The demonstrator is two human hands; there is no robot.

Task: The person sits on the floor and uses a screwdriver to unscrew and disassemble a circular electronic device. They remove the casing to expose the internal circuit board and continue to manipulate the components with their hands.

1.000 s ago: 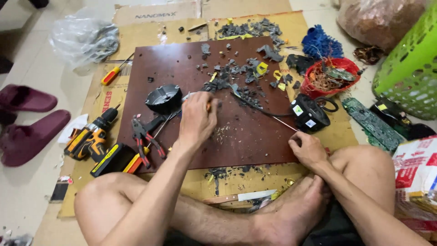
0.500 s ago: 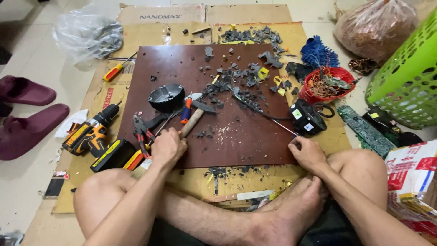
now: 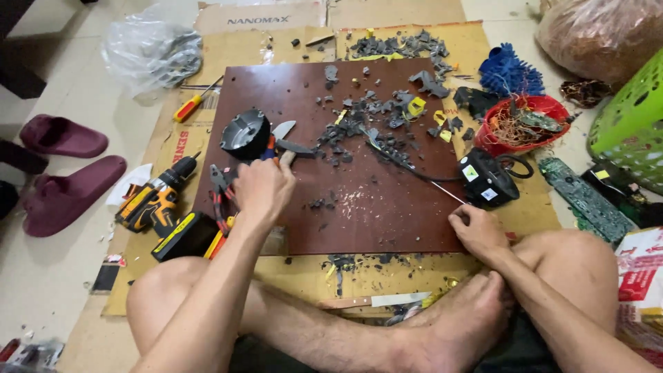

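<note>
Left hand curled around snips handle, blades at 12 o'clock beside round black housing. Right hand pinching thin wire from black adapter. Risk: blades nick fingers; plastic shards on brown board cut bare legs.

Taking the brown board as landmark: a yellow cordless drill lies just off its left edge, two maroon slippers farther left on the floor. A red-handled screwdriver and a clear plastic bag sit beyond its upper left corner. Right of it stand a red bowl of wire scraps, a blue duster, a green basket and a green circuit board.
</note>
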